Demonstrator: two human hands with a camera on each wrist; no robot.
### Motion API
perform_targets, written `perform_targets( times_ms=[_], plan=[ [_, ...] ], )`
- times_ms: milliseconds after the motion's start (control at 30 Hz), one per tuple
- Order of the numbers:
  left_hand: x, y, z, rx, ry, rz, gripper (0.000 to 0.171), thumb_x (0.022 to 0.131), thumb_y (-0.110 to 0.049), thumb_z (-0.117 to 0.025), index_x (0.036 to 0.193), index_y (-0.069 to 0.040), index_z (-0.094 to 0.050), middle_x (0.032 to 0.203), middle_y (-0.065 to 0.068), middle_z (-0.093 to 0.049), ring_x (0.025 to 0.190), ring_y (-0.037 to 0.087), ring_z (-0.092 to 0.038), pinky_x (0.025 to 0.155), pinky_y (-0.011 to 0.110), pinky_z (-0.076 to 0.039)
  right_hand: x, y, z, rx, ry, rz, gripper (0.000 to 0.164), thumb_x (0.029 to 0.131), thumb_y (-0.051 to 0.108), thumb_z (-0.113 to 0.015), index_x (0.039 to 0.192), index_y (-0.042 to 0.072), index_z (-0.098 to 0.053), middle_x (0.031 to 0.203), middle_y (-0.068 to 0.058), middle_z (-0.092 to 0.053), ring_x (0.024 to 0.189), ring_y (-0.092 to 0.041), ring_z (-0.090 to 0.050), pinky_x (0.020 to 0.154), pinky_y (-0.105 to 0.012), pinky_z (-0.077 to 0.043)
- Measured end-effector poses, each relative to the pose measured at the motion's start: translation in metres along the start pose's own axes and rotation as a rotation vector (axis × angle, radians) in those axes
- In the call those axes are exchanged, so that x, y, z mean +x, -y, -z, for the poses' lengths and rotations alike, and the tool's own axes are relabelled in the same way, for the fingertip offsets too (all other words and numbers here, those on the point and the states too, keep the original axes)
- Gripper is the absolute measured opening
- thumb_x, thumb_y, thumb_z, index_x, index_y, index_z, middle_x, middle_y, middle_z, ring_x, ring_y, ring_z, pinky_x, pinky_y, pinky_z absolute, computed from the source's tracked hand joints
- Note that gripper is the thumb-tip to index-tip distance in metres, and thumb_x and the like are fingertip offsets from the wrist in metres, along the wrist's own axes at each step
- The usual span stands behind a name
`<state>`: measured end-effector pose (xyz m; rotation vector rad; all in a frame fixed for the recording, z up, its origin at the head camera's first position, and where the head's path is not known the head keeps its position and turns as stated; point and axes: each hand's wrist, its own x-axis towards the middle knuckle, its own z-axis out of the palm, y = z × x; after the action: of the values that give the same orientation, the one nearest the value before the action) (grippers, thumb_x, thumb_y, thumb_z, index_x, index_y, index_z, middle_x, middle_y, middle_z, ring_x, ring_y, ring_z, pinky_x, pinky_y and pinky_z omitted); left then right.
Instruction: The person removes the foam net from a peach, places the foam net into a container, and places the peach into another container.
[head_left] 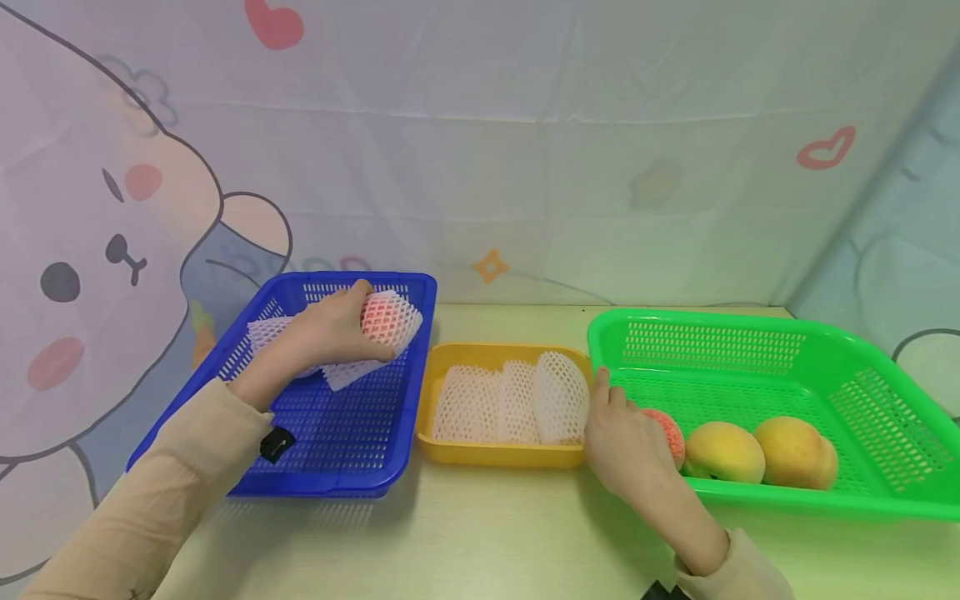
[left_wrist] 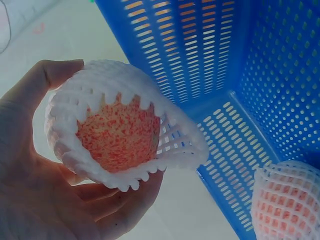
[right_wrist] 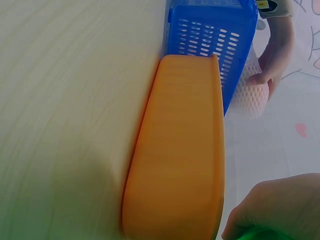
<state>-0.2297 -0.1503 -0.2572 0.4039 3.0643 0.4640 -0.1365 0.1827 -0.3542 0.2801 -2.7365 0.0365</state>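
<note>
My left hand (head_left: 333,329) grips a round red-speckled fruit (left_wrist: 120,132) sleeved in a white foam net (left_wrist: 117,77), raised over the blue basket (head_left: 423,367). Bare red skin shows through the sleeve's open end in the left wrist view. Another netted fruit (left_wrist: 285,205) lies in the blue basket, partly behind my left arm in the head view. On the right, my right hand (head_left: 626,437) grips the left rim of the green basket (head_left: 712,321), its fingers over the edge. Beside that hand, inside the basket, sits a red fruit (head_left: 666,435), partly covered by it.
Between the two baskets stands a yellow tray (head_left: 498,454) holding several white foam nets (head_left: 468,404). Yellow-orange peaches (head_left: 723,452) lie along the green basket's near side. A printed cloth (head_left: 540,167) hangs behind the pale wooden table (head_left: 480,533).
</note>
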Motion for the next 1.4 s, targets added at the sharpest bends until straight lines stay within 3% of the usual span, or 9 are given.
perform_targets(
  times_ms=[533,800,1067,1400],
  plan=[
    [-0.015,-0.016,0.001,-0.011,0.005,-0.066,0.086,0.071,-0.041,-0.074,0.137,-0.001,-0.035,0.107,0.015,-0.06,0.085,0.024,-0.058,0.063,0.031,-0.048,0.0,0.001,0.0,0.01,0.023,-0.012,0.054,0.087,0.006,-0.055,0.135,-0.015,-0.04,0.096,-0.023,-0.064,0.052,-0.016,-0.039,0.035,-0.02,-0.027],
    [-0.021,-0.021,0.006,0.01,-0.014,-0.097,0.085,0.072,-0.042,-0.074,0.137,-0.003,-0.036,0.113,0.015,-0.059,0.088,0.025,-0.058,0.066,0.032,-0.049,0.001,0.002,-0.002,0.013,0.05,-0.032,0.055,0.088,0.008,-0.054,0.136,-0.014,-0.039,0.101,-0.024,-0.064,0.057,-0.017,-0.045,0.036,-0.019,-0.028],
    [-0.031,-0.034,0.014,-0.003,-0.019,-0.125,0.085,0.071,-0.04,-0.075,0.138,-0.005,-0.037,0.111,0.013,-0.057,0.087,0.024,-0.058,0.065,0.029,-0.049,0.001,0.0,-0.001,0.005,0.027,-0.021,0.055,0.087,0.007,-0.055,0.135,-0.015,-0.039,0.098,-0.024,-0.064,0.053,-0.016,-0.041,0.035,-0.02,-0.027],
    [-0.045,-0.05,0.013,-0.033,-0.009,-0.16,0.082,0.068,-0.035,-0.076,0.136,-0.01,-0.038,0.111,0.011,-0.056,0.085,0.022,-0.059,0.065,0.029,-0.051,0.001,0.001,0.002,0.017,0.043,-0.031,0.056,0.088,0.008,-0.055,0.136,-0.015,-0.038,0.101,-0.025,-0.063,0.056,-0.018,-0.045,0.036,-0.021,-0.029]
  ],
)
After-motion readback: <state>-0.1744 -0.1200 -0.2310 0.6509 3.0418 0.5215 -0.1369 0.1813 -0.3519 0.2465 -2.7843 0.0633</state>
